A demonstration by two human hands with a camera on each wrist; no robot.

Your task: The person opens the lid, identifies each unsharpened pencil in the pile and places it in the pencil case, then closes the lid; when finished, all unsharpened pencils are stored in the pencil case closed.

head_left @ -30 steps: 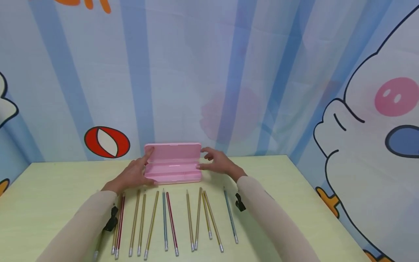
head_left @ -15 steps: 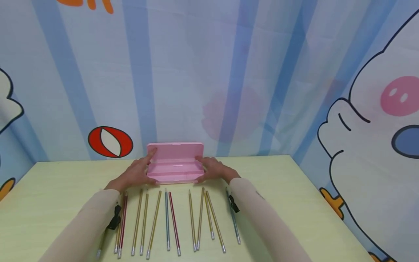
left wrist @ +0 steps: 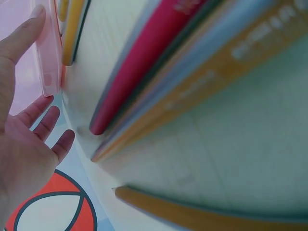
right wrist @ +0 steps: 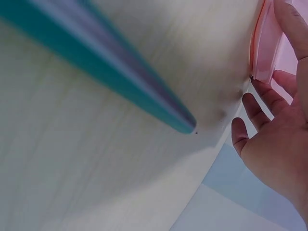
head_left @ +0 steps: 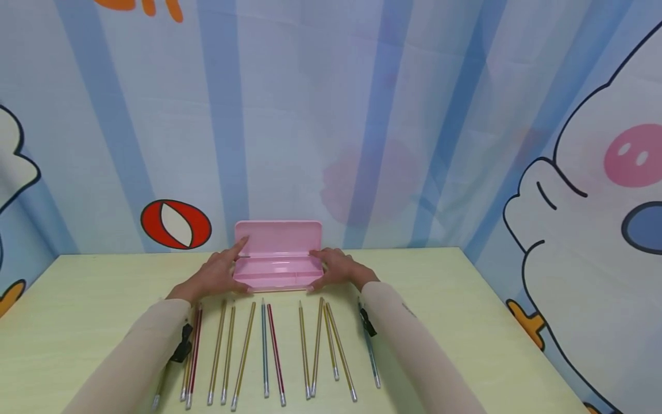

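A pink pencil case [head_left: 279, 264] lies with its lid [head_left: 281, 237] raised at the back of the table. Its divided tray shows no pencils inside. My left hand [head_left: 214, 273] holds the case's left end, thumb at the front corner and index finger by the lid's edge. At the other end my right hand [head_left: 338, 269] holds it, thumb at the front and a finger near the hinge. In both wrist views the remaining fingers are spread beside the case. In front lies a loose row of pencils: gold ones [head_left: 243, 356], red ones [head_left: 276, 355] and blue ones [head_left: 265, 348].
The pale yellow table [head_left: 439, 322] ends at a striped blue curtain [head_left: 289, 115] just behind the case. More pencils lie under my left forearm, including a red pencil [head_left: 194, 356]. A blue pencil [head_left: 370, 353] lies beside my right sleeve [head_left: 414, 351].
My right hand has moved left and forward onto the case's right end, its thumb now at the front corner. The lid stands slightly higher. My left hand stays on its end.
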